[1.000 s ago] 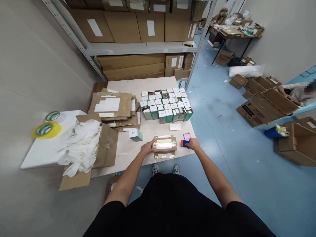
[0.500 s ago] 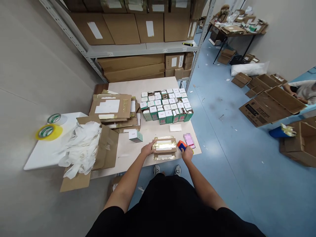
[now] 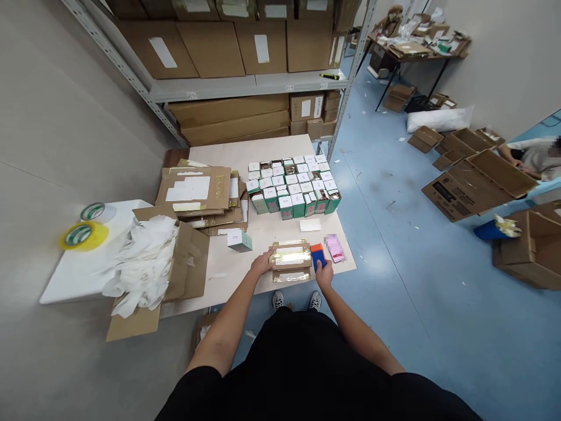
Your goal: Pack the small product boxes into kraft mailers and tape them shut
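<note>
Steel shelving [image 3: 210, 88] backs a pale table [image 3: 263, 227] on my remote feed, where the left hand [image 3: 262, 263] rests partly curled at a taped carton's [image 3: 291, 255] left end, its grip unclear to me, and the right hand [image 3: 324, 273] closes around a blue-and-orange block [image 3: 318, 257] just beside the other end. Beyond them lie a pink item [image 3: 335, 248] and rows of green-and-white boxes [image 3: 293, 187]; I judge a wide right-hand swing could knock the pink item floorward, or a hard pull drag the carton over the near edge.
</note>
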`<state>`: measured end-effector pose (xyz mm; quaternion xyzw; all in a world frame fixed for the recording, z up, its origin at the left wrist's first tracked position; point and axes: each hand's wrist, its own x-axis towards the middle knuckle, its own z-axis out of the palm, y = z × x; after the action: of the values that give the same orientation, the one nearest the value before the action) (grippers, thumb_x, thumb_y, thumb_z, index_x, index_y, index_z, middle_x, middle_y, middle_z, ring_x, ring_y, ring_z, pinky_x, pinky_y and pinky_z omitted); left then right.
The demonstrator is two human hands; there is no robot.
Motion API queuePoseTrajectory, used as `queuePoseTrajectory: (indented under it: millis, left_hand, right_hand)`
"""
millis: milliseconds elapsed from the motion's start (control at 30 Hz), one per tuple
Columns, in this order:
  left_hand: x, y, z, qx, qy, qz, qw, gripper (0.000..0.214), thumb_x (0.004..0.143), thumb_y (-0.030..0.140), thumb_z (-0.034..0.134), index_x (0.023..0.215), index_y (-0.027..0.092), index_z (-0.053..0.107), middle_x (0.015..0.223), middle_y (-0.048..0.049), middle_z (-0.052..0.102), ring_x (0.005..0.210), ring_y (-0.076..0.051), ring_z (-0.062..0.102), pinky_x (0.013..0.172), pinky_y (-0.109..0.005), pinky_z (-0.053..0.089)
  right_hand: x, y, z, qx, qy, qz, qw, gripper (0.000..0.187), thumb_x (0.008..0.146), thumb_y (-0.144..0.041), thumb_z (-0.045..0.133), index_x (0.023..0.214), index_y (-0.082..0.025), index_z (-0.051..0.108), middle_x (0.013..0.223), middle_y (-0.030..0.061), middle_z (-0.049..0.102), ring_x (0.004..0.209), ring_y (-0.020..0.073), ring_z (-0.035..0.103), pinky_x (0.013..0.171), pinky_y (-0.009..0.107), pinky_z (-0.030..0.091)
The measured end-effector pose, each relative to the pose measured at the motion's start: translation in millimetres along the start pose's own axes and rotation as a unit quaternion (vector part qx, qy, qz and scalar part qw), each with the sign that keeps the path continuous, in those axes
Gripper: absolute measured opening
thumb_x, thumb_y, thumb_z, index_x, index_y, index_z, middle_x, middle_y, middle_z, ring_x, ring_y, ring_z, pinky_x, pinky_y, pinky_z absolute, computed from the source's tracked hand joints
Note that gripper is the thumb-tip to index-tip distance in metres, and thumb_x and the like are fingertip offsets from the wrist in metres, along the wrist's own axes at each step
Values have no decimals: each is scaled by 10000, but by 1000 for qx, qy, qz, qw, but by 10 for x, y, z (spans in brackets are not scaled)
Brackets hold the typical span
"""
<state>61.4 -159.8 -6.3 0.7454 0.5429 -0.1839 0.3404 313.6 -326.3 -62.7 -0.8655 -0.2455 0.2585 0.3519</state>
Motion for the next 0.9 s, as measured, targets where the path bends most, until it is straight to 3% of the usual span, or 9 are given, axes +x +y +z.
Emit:
queuePoseTrajectory:
  millis: [167, 333, 500, 600, 900]
  left_hand:
    - [-59, -179, -26, -18, 9, -26, 999, 1046, 795, 325, 760, 1669, 345, 186, 1520, -81, 581, 1293, -317, 617, 971, -327, 478]
    - [-158, -355, -55, -27, 14, -82, 996, 1094, 789, 552, 741, 1677, 338, 140, 1495, -118, 597, 1303, -376, 607, 943, -385, 492]
    - [-190, -310, 9, -23, 28, -97, 995, 1045, 830, 561, 696, 1673, 374, 107, 1506, -100, 588, 1299, -365, 606, 928, -389, 494]
    - [-180, -296, 32, -26, 26, -97, 995, 1037, 835, 539, 701, 1673, 366, 116, 1477, -111, 611, 1282, -365, 615, 923, -388, 493]
    - [-144, -313, 92, -60, 31, -118, 991, 1065, 790, 528, 749, 1667, 353, 172, 1374, -128, 672, 1218, -371, 647, 899, -389, 493]
  right_hand:
    - [-55, -61, 251, 32, -26, -8, 999, 419, 940, -499, 475, 1151, -153, 580, 1070, 198, 742, 965, 333, 708, 796, 371, 514]
    - [-41, -126, 470, 58, -60, -12, 996, 389, 900, -506, 532, 1097, -176, 592, 1036, 173, 740, 946, 321, 704, 803, 371, 524]
    - [123, -38, 377, 41, 10, -44, 998, 409, 885, -381, 513, 1212, -143, 579, 1233, 198, 679, 1163, 330, 630, 994, 423, 496]
    - [265, -9, 319, -8, 1, -62, 998, 426, 865, -271, 481, 1252, -113, 568, 1298, 201, 639, 1257, 321, 575, 1076, 423, 452]
    - [501, 74, 389, -100, -97, -49, 989, 328, 767, -201, 565, 1070, -120, 663, 976, 163, 711, 990, 329, 680, 871, 440, 518]
